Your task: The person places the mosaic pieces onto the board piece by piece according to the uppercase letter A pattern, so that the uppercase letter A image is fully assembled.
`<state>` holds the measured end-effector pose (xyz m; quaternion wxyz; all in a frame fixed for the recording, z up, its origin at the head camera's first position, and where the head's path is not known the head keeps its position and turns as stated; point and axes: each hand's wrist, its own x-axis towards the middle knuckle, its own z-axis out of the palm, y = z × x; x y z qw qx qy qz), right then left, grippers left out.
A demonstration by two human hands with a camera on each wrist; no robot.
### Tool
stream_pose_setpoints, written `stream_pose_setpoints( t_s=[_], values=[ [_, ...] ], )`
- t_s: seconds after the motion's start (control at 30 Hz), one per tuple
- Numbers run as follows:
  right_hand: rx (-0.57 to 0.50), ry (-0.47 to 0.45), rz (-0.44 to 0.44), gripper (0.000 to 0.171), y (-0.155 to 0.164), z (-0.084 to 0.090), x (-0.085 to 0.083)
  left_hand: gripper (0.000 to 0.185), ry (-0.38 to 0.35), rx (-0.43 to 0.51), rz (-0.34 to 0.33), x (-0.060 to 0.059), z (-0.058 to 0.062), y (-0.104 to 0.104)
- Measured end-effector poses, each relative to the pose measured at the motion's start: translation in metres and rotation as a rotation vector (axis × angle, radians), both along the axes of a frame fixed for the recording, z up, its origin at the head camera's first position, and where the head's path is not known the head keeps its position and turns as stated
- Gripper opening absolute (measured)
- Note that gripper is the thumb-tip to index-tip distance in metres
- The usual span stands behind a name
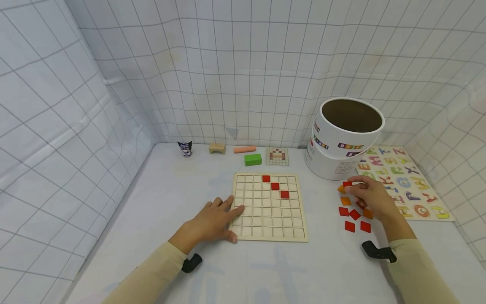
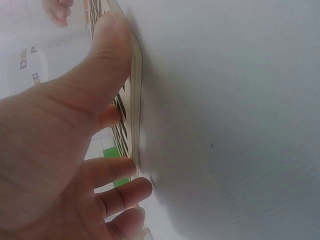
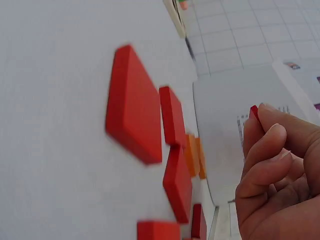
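A square wooden grid board (image 1: 268, 207) lies flat on the table, with red square tiles (image 1: 275, 186) set in a short diagonal near its top. My left hand (image 1: 216, 217) rests at the board's left edge, fingers spread; in the left wrist view the thumb (image 2: 112, 45) lies along the board's side. Over at the right, my right hand (image 1: 370, 196) pinches a red tile (image 3: 255, 113) between thumb and fingertips, raised above the table. Below and beside it lie several loose red tiles (image 1: 349, 226) and orange tiles (image 1: 345, 201).
Behind the tiles stands a white cylindrical tub (image 1: 334, 156). A colourful letter board (image 1: 410, 185) lies at the right. Along the back are a small figurine (image 1: 185, 148), wooden arch (image 1: 217, 148), orange stick (image 1: 244, 149), green block (image 1: 252, 159) and pattern card (image 1: 277, 156).
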<state>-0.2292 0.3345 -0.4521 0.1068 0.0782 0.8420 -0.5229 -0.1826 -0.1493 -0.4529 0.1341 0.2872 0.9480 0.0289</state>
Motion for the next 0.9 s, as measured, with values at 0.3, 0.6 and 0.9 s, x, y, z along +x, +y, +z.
stream_pose_setpoints(
  t_s=[0.3,0.6,0.9],
  values=[
    [-0.195,-0.024,0.108,0.055,-0.06,0.001,-0.003,0.093,-0.002,-0.009,0.003,0.0,0.001,0.001],
    [-0.093,-0.04,0.26,0.039,-0.124,-0.015,-0.003,0.092,-0.005,-0.001,0.003,0.001,0.002,0.0],
    [0.106,-0.002,0.296,0.027,-0.158,-0.015,0.001,0.092,-0.011,0.018,-0.002,0.001,0.001,-0.001]
  ],
)
